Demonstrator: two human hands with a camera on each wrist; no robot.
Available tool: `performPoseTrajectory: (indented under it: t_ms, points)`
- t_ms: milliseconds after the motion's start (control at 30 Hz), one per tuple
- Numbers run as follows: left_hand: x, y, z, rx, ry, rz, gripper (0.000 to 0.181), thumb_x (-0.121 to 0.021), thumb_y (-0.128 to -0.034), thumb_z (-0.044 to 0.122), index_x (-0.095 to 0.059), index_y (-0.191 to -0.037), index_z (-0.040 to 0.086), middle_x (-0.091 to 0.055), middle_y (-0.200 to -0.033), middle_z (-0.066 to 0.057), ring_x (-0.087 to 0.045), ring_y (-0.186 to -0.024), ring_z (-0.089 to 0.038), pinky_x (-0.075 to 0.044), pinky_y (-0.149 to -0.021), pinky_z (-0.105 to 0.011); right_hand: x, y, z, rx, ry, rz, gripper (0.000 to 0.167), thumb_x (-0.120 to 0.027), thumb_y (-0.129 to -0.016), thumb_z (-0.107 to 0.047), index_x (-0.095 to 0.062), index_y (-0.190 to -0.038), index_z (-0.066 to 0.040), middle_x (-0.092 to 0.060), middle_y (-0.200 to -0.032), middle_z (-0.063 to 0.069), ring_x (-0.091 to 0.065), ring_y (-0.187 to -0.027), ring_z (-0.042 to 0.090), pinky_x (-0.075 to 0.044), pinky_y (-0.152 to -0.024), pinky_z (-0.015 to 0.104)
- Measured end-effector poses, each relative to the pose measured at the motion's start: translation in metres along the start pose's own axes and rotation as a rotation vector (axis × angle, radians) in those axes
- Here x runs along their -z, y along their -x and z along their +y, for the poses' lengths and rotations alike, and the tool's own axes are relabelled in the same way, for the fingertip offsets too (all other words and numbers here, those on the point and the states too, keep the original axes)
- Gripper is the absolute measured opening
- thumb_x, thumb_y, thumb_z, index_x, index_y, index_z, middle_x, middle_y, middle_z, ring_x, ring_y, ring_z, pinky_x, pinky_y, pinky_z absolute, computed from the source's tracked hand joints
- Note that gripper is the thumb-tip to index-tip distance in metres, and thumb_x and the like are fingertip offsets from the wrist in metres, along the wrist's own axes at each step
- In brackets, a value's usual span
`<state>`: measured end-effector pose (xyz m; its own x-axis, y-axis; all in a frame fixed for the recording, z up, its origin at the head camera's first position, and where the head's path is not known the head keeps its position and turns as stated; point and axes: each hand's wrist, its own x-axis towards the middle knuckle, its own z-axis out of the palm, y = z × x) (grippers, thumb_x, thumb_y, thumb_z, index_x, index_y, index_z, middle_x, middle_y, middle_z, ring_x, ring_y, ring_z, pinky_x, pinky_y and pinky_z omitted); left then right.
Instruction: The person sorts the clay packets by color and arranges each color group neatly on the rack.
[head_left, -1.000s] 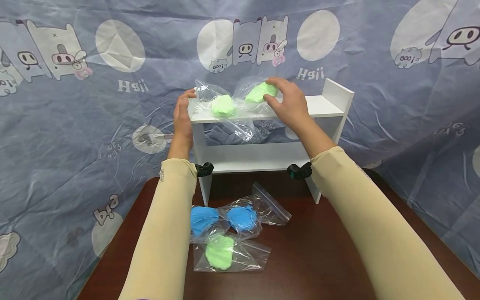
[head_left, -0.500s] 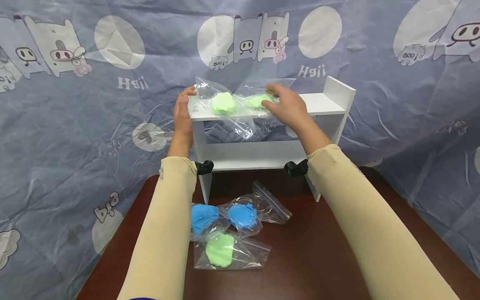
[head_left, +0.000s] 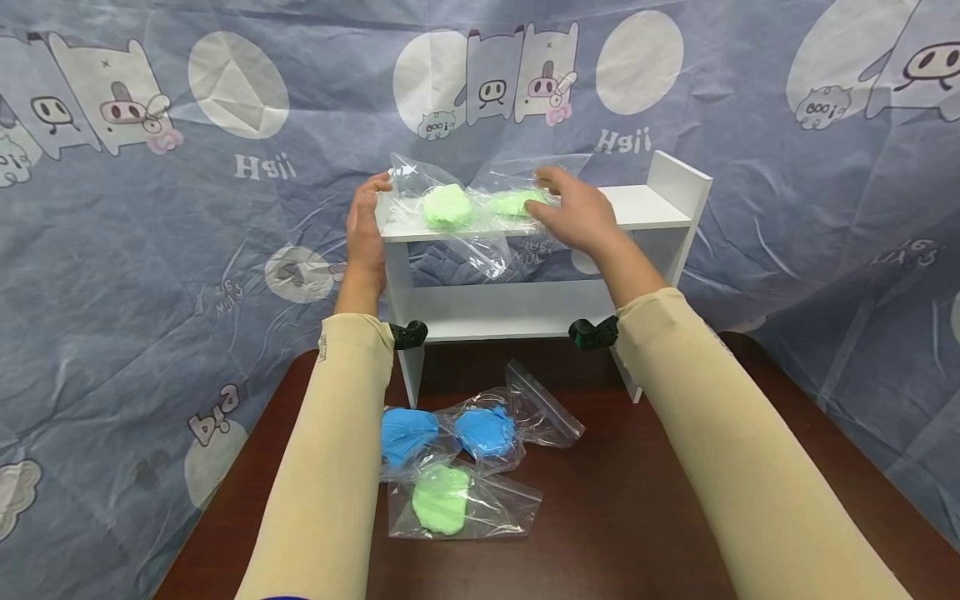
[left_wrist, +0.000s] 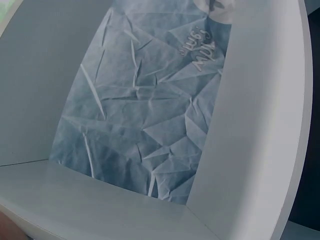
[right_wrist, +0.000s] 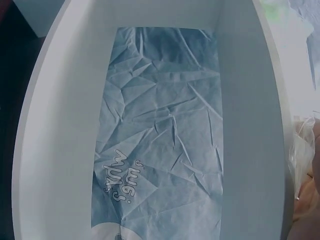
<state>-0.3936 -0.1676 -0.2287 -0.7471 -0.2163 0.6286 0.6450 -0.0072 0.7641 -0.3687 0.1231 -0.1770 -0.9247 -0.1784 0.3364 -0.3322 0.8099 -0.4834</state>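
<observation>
In the head view my left hand point(head_left: 366, 233) grips the left side panel of the white shelf unit point(head_left: 510, 310); a bit of the hand point(left_wrist: 10, 229) shows in the left wrist view. Two clear bags lie on the top board, one around a rounded green lump point(head_left: 447, 207), the other around a flatter green lump point(head_left: 513, 202). My right hand point(head_left: 581, 215) is at the right end of the flatter lump, thumb and fingers apart, touching the bag's plastic. In the right wrist view, part of this hand point(right_wrist: 307, 200) shows beside clear plastic point(right_wrist: 302, 150).
On the dark brown table point(head_left: 600, 508), in front of the shelf unit, lie bags with a left blue lump point(head_left: 407, 435), another blue lump point(head_left: 485, 431) and a green lump point(head_left: 440, 500). A patterned cloth point(head_left: 322, 100) hangs behind. The shelf's raised right end panel point(head_left: 677, 187) stands beyond my right hand.
The right-hand green lump has come down onto the top board and lies flatter. My right hand's fingers have loosened from it. My left hand has stayed on the side panel.
</observation>
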Motion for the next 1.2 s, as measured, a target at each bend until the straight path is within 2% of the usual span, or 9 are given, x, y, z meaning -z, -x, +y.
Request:
performPoseTrajectory:
  t_ms: [200,433,767,1000,1200]
  points:
    - [0.000,-0.002,0.000,-0.005,-0.015,0.002,0.026,-0.037,-0.0971,0.036,-0.061,-0.102,0.025,-0.053,-0.148,0.002,-0.039,-0.140,-0.010,-0.025,-0.114,-0.024,0.003,0.003,0.003,0.004,-0.043,0.030,0.067,-0.046,-0.099,-0.051,-0.028,-0.158,-0.024,-0.039,-0.161,-0.001,-0.035,-0.149,0.030,-0.024,-0.121,0.052]
    - [-0.001,-0.004,0.001,-0.002,-0.026,-0.009,0.028,-0.038,-0.0969,0.037,-0.062,-0.104,0.024,-0.053,-0.148,0.004,-0.037,-0.142,-0.007,-0.021,-0.116,-0.026,0.008,0.005,0.005,-0.011,-0.121,0.056,0.069,-0.046,-0.097,-0.055,-0.028,-0.158,-0.029,-0.031,-0.164,-0.005,-0.028,-0.152,0.030,-0.022,-0.123,0.052]
    - [-0.002,-0.001,0.000,0.029,-0.037,-0.017,0.031,-0.037,-0.0972,0.038,-0.062,-0.107,0.024,-0.052,-0.149,0.007,-0.035,-0.143,-0.008,-0.018,-0.119,-0.030,0.006,0.009,0.008,-0.005,-0.133,0.078,0.067,-0.044,-0.097,-0.054,-0.028,-0.158,-0.030,-0.028,-0.165,-0.006,-0.027,-0.152,0.031,-0.022,-0.123,0.053]
    - [-0.001,-0.001,-0.002,0.019,-0.017,-0.015,0.030,-0.037,-0.0964,0.037,-0.062,-0.106,0.023,-0.051,-0.150,0.003,-0.035,-0.144,-0.009,-0.019,-0.119,-0.028,0.004,0.010,0.010,0.030,-0.137,0.103,0.067,-0.045,-0.097,-0.053,-0.031,-0.157,-0.027,-0.030,-0.164,-0.004,-0.029,-0.152,0.030,-0.022,-0.123,0.052]
    - [0.000,-0.002,-0.003,0.007,-0.018,0.000,0.031,-0.038,-0.0960,0.037,-0.062,-0.105,0.021,-0.053,-0.148,0.004,-0.037,-0.143,-0.008,-0.019,-0.118,-0.028,0.002,0.016,0.011,0.057,-0.153,0.145,0.063,-0.045,-0.097,-0.052,-0.034,-0.155,-0.030,-0.034,-0.162,-0.004,-0.031,-0.151,0.026,-0.024,-0.122,0.051]
